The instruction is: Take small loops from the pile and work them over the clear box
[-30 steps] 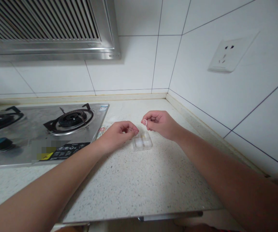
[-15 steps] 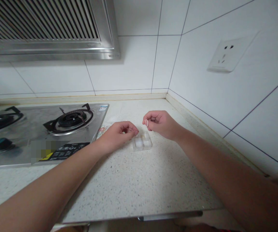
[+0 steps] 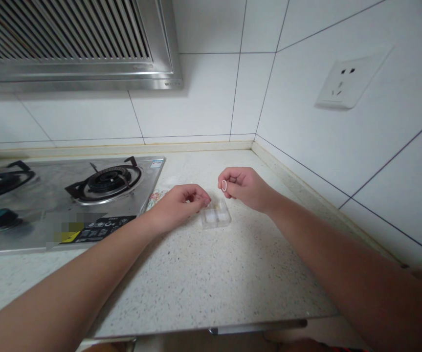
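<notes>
My right hand (image 3: 245,188) is closed in a pinch on a small white loop, like a rubber band (image 3: 224,186), held up above the counter. My left hand (image 3: 179,203) has its thumb and fingers pressed together at the far left corner of a clear plastic divided box (image 3: 216,217). Whether those fingertips grip the box's edge or a tiny thing cannot be made out. The box sits on the counter, its compartments partly hidden by the left fingers. Behind the left wrist lies a cluster of small multicoloured loops (image 3: 155,197), partly covered.
A steel gas stove (image 3: 55,190) with black burners stands to the left on the speckled counter (image 3: 225,274). The range hood (image 3: 166,83) hangs above it. White tiled walls meet at the back corner, with a socket (image 3: 343,85) on the right wall.
The white loop has turned slightly in my right fingers and shows more of its round shape. My right hand has shifted a touch to the right; my left hand is nearly still.
</notes>
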`<state>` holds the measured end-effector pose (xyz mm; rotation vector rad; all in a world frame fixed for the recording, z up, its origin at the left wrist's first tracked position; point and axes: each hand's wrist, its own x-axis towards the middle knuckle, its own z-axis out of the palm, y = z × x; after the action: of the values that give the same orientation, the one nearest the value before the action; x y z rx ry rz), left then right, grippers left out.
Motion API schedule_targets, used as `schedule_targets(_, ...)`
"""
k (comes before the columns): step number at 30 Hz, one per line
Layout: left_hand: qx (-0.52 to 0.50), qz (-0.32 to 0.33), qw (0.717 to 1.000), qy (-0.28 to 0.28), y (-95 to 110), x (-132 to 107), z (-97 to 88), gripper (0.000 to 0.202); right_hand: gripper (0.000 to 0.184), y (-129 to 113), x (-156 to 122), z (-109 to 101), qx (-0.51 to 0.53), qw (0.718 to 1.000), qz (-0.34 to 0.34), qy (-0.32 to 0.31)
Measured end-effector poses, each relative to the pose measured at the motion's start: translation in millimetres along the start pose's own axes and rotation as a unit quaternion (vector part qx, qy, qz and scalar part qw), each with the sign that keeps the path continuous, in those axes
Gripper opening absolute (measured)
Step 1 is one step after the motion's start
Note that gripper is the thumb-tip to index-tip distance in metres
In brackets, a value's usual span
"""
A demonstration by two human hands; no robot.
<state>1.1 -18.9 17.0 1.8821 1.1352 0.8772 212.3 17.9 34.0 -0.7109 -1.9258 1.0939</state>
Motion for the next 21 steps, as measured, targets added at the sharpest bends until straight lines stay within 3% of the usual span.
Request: schedule_targets(21,0.001,0.010,1.000,-0.012,-2.9,0.0,0.0,0.019,0.011,3.5,-0.1,-0.7,0.014,1.000,0.004,-0.002)
